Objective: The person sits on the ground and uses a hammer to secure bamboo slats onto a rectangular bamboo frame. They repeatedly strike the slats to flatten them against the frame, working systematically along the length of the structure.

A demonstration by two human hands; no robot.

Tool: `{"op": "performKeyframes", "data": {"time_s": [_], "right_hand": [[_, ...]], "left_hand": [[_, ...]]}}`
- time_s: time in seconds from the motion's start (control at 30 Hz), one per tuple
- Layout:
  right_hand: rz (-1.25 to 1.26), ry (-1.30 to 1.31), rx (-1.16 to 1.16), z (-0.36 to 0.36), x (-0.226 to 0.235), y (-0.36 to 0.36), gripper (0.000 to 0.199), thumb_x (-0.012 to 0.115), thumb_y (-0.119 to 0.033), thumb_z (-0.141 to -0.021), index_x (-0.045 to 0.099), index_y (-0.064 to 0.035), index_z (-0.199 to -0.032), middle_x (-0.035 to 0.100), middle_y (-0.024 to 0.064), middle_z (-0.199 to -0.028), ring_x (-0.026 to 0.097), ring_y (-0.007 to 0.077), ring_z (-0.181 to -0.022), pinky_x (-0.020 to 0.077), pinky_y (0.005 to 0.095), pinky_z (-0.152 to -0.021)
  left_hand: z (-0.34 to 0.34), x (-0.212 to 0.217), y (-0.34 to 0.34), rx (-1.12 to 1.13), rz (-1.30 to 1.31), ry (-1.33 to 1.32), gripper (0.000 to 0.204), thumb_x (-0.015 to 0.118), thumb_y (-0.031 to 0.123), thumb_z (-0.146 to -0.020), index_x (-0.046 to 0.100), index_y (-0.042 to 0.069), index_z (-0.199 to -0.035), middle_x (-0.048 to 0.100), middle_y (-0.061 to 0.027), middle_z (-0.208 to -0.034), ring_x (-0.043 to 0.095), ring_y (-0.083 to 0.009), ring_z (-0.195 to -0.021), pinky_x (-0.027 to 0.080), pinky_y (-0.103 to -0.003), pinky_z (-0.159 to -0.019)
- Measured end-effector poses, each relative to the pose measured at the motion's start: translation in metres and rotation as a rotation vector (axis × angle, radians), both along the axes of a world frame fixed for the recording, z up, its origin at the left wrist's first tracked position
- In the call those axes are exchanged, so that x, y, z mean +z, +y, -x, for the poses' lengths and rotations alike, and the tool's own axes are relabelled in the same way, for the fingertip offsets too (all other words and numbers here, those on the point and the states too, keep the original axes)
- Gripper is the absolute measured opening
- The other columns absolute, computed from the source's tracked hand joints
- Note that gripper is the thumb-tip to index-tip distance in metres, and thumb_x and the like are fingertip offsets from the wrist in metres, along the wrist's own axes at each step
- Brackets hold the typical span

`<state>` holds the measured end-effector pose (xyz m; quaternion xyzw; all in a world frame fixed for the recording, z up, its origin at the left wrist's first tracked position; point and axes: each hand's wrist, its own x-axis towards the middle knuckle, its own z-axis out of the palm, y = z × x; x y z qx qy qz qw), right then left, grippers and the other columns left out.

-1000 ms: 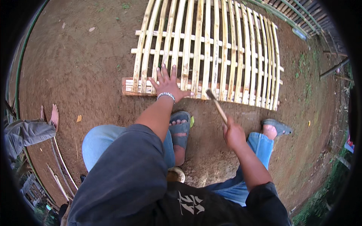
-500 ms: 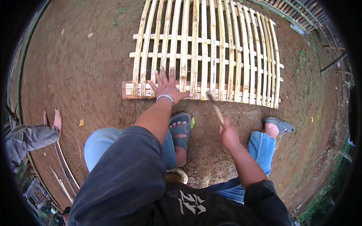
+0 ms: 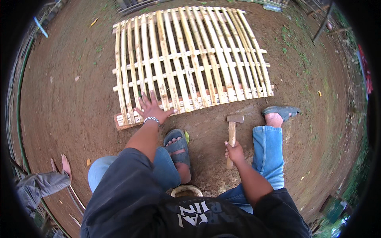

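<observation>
Left hand [image 3: 152,109] spread flat, fingers splayed, pressing on the near left corner of a bamboo slat panel [image 3: 190,59] lying on the bare dirt ground [image 3: 71,91]. Metal bracelet [image 3: 151,119] at that wrist. Right hand [image 3: 235,152] closed around the wooden handle of a hammer [image 3: 232,133], head resting on the soil just near of the panel's near edge, handle pointing back toward the body. Hammer right of the left hand and well apart from it, between the two sandalled feet: left sandal [image 3: 178,147] near centre, right sandal [image 3: 282,112] far right. Another person's bare foot [image 3: 65,164] at near left.
</observation>
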<state>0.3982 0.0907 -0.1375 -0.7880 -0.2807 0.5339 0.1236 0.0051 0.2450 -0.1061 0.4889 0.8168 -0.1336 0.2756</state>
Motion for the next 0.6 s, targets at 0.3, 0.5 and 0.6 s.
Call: {"op": "performKeyframes", "data": {"time_s": [0.3,0.5,0.6], "right_hand": [[-0.576,-0.577,0.063,-0.018,-0.059,0.048,0.059,0.077,-0.036,-0.094,0.060,0.0045,-0.133,0.069,0.0217,-0.107,0.069,0.0352,-0.096,0.0544,0.0445,-0.086],[-0.480,0.018,-0.593,-0.097,-0.087,0.187,0.073,0.068,-0.041,-0.101,0.041,0.0017,-0.154,0.064,0.0184,-0.116,0.064,0.0272,-0.091,0.0528,0.0395,-0.076],[-0.368,0.094,-0.748,-0.093,-0.064,0.229,0.082,0.064,-0.044,-0.102,0.026,-0.0010,-0.162,0.058,0.0218,-0.137,0.061,0.0287,-0.104,0.0505,0.0381,-0.068]], "left_hand": [[0.002,-0.023,0.007,0.108,-0.341,0.073,0.120,0.069,0.078,-0.078,0.029,0.003,-0.162,0.026,-0.0211,-0.168,0.021,-0.0362,-0.157,0.017,-0.066,-0.122],[0.002,-0.019,0.071,0.498,-0.381,0.112,0.082,0.065,0.061,-0.092,0.052,0.000,-0.146,0.058,-0.0237,-0.144,0.055,-0.0367,-0.135,0.037,-0.057,-0.112],[0.022,-0.020,0.067,0.500,-0.354,0.133,0.072,0.063,0.054,-0.095,0.057,-0.004,-0.138,0.065,-0.0246,-0.135,0.062,-0.0377,-0.126,0.042,-0.054,-0.109]]}}
